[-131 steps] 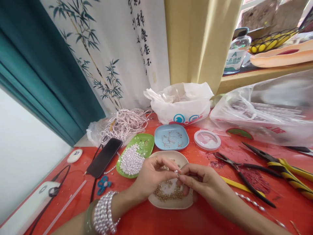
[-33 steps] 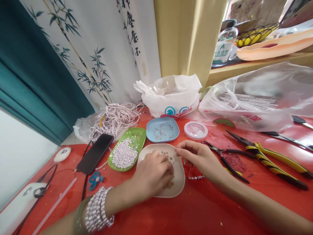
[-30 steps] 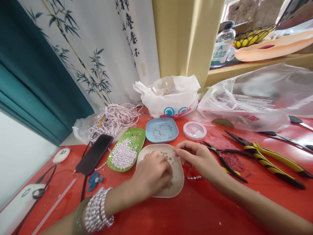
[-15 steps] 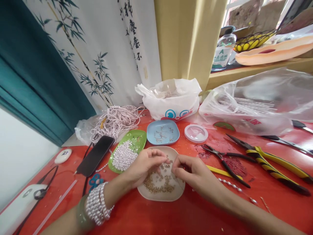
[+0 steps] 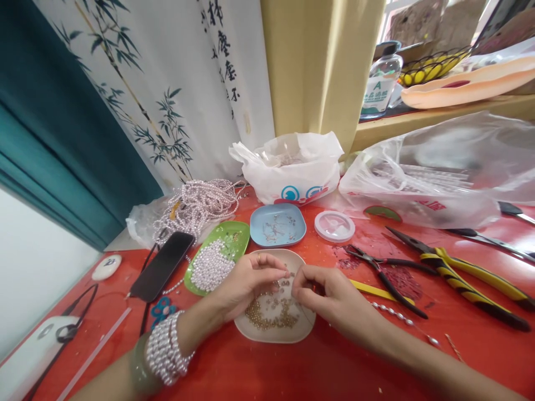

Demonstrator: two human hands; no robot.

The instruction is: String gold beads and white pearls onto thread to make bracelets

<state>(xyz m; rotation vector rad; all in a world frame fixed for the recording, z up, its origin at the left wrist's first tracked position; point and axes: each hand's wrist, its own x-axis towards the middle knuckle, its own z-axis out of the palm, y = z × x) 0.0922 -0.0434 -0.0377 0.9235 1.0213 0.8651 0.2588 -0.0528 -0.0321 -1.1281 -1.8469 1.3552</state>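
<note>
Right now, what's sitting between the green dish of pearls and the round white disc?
In the head view, the blue dish, holding small metal bits, sits between the green dish and the round white disc.

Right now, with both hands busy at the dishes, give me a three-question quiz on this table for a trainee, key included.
1. True or false: the left hand and the right hand meet over the blue dish.
2. What fills the green dish? A gold beads, B pearls, C screws.
3. Fill in: the pearl bracelet sits on the ___ wrist.
Key: 1 false, they meet over the beige dish of gold beads. 2 B. 3 left.
</note>
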